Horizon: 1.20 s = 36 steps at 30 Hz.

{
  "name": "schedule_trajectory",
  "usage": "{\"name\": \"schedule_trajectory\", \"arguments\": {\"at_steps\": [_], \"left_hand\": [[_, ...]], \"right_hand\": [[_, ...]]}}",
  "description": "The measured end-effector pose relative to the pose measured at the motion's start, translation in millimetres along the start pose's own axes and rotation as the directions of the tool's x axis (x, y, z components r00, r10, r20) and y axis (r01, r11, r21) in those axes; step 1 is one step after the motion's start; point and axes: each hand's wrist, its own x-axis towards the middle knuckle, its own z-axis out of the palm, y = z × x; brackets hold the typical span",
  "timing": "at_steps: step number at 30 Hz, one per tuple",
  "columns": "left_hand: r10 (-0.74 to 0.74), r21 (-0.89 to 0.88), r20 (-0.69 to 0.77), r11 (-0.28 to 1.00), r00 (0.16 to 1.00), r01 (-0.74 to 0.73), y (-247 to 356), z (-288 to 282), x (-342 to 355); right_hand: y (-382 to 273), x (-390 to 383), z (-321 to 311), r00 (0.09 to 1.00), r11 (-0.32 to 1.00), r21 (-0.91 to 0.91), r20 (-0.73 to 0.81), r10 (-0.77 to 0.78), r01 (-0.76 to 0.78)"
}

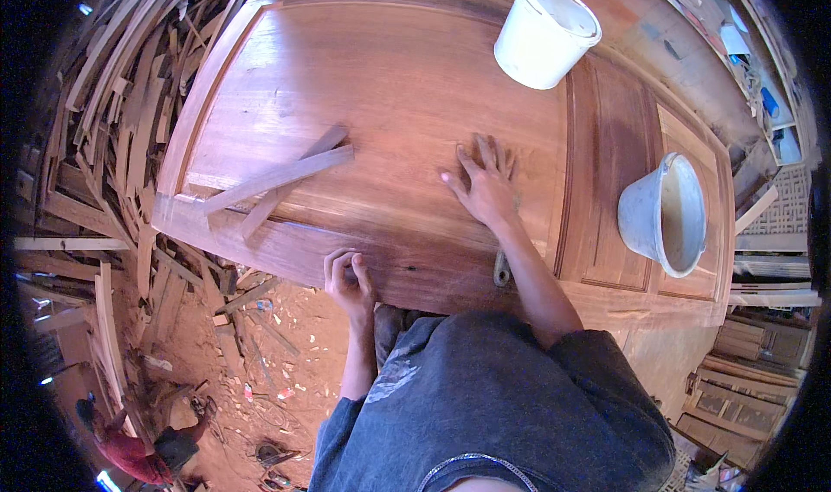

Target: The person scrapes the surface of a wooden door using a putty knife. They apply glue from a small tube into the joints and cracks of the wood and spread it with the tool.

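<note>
A large reddish-brown panelled wooden door (407,77) lies flat in front of me. My right hand (489,189) rests on its big panel with the fingers spread. Beneath my right forearm, a narrow tool end with a hole (502,271) shows at the near edge; the rest of it is hidden. My left hand (350,286) is at the door's near edge, fingers curled in, and I see nothing in it. Left of my hands, a pale wood strip (281,179) crosses over a darker strip (325,143) on the door.
A white bucket (541,42) stands at the door's far side. A grey-white bucket (645,211) is on the right end. Scrap wood (112,120) is heaped at left, above littered earth (268,353). A person in red (130,449) is at lower left. Panelled woodwork (744,388) stands at right.
</note>
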Motion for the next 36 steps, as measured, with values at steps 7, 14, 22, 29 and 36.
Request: {"name": "schedule_trajectory", "arguments": {"at_steps": [7, 14, 22, 29, 36], "left_hand": [[0.03, 0.026, 0.011, 0.999, 0.999, -0.03, 2, 0, 2], [0.005, 0.013, 0.023, 1.0, 1.0, -0.005, 1, 1, 1], [-0.005, 0.042, 0.04, 0.999, 0.999, 0.003, 3, -1, 3], [-0.011, 0.046, 0.051, 0.999, 0.999, 0.009, 8, -2, 4], [0.017, 0.051, 0.049, 0.998, 0.999, -0.019, 3, -1, 3]], "right_hand": [[1, 7, -7, 0.995, 0.997, -0.079, 0.099, 0.018, -0.01], [3, 19, 2, 0.991, 0.996, -0.083, 0.132, -0.014, 0.025], [-7, 10, 5, 0.999, 0.987, -0.156, 0.011, 0.05, -0.048], [-2, 7, -6, 0.999, 0.988, -0.156, 0.047, 0.007, 0.0], [-9, 3, 0, 0.998, 0.991, -0.136, 0.053, 0.017, -0.01]]}}
